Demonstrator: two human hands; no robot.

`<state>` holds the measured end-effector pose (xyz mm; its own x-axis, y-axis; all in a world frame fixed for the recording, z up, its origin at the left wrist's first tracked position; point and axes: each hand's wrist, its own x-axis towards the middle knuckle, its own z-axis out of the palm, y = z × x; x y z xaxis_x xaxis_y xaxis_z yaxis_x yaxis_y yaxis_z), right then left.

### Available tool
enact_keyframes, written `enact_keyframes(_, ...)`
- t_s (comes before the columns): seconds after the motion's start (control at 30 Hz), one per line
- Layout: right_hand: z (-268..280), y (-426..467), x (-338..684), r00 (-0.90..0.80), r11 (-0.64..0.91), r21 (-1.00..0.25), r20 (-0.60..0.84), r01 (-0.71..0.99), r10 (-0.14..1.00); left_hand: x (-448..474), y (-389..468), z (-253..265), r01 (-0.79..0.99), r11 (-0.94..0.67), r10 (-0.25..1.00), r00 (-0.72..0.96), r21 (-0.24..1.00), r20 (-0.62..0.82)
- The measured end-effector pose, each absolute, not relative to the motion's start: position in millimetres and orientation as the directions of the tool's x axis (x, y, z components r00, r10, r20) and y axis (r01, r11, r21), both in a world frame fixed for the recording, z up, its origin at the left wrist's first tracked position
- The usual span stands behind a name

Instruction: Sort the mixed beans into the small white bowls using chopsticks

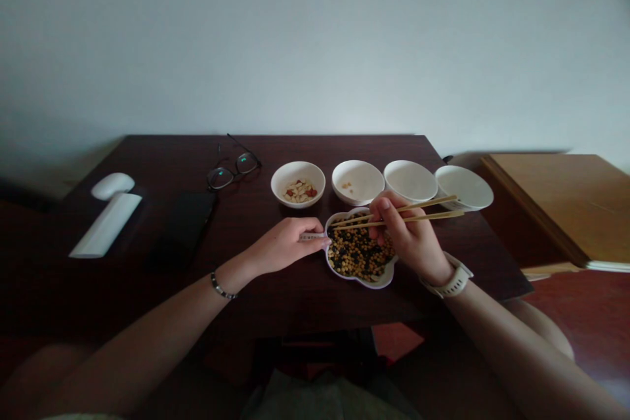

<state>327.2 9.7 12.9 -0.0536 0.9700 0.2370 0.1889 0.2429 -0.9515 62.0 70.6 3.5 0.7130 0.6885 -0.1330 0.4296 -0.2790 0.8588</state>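
The flower-shaped dish (361, 275) full of yellow and black beans sits on the dark counter (275, 289), just in front of four small white bowls (298, 184). The left hand (285, 246) pinches the dish's left rim, fingers closed on it. The right hand (411, 236) is over the dish, closed around the chopsticks (418, 212), whose tips point left above the beans. The beans look tiny, hard and slippery, so a soft, steady squeeze probably suits them. Both arms reach forward, with bent wrists.

Both hands forward, left (288, 243) pinching, right (411, 236) curled closed
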Motion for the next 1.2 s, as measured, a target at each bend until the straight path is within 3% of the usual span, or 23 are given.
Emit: enact_keyframes(1.2, 18.9, 6.5, 328.2, -0.052, 0.226, -0.935, 0.220, 0.274, 0.974, 62.1, 70.1, 3.0, 0.425, -0.261, 0.691, 0.709, 0.867, -0.140)
